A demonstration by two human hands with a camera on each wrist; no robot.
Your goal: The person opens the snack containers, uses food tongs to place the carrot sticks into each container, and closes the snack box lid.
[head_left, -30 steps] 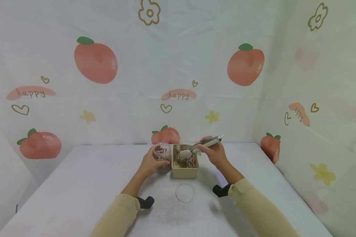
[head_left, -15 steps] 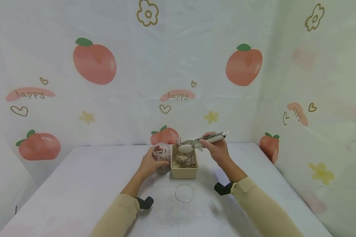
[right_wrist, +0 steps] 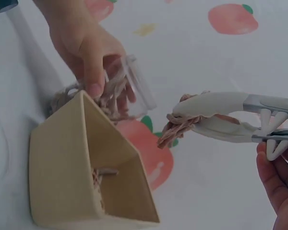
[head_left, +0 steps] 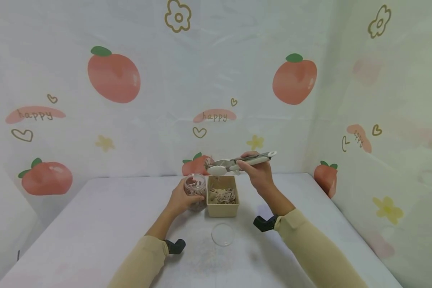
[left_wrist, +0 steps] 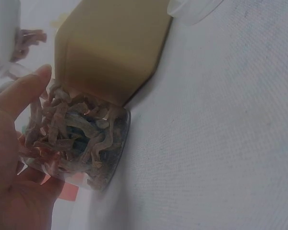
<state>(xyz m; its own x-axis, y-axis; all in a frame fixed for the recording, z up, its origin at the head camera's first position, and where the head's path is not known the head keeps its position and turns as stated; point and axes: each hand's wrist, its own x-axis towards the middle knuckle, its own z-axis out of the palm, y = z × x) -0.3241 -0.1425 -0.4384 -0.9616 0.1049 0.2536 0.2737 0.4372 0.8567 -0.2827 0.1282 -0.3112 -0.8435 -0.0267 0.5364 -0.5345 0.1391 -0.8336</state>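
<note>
White-headed tongs now lift a clump of brown strips clear of the beige box
Clump hangs further left than before, near the mouth of the clear jar; right hand grips the tongs, raised; left hand, apart from it, curls round the jar, beside the box, toward the far edge of the table

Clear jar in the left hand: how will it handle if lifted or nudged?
The jar is probably slick: its wall looks smooth. Being round, it would likely roll if knocked over. Tilting may spill the brown strips, since its mouth looks open.
</note>
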